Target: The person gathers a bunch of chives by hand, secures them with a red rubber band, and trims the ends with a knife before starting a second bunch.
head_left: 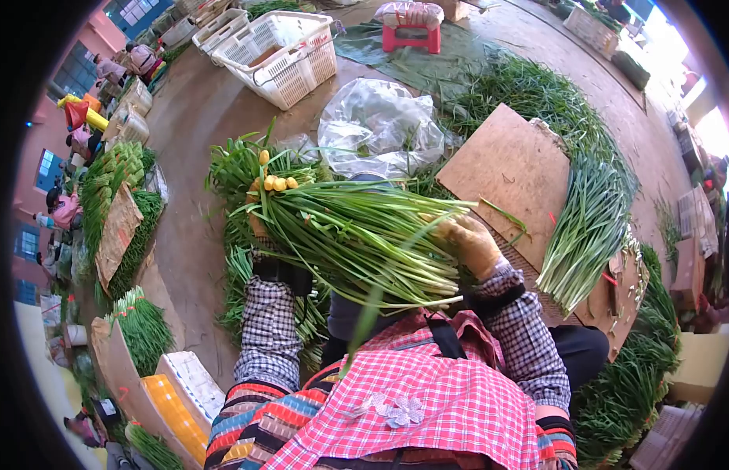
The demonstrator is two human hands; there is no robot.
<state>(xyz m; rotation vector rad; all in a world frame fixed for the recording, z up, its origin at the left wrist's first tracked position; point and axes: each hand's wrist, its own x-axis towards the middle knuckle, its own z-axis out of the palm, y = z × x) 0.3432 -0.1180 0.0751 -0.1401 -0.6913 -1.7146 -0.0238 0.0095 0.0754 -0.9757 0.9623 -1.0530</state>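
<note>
A thick bunch of garlic chives point(364, 235) lies across my lap, leafy tops to the left and pale stem ends to the right. My left hand point(272, 183), with yellow covers on its fingertips, is closed around the leafy side. Leaves hide much of that palm. At the pale ends, my right hand point(470, 244), in a tan glove, is closed on some of the stems; its fingertips are partly hidden. One loose leaf hangs blurred in front of the bunch.
A wooden board point(509, 168) lies at right beside a large fanned pile of chives point(588, 227). Ahead are a clear plastic bag point(376, 129), white crates point(290, 66) and a red stool point(411, 37). More bundled greens point(118, 204) and several people are at left.
</note>
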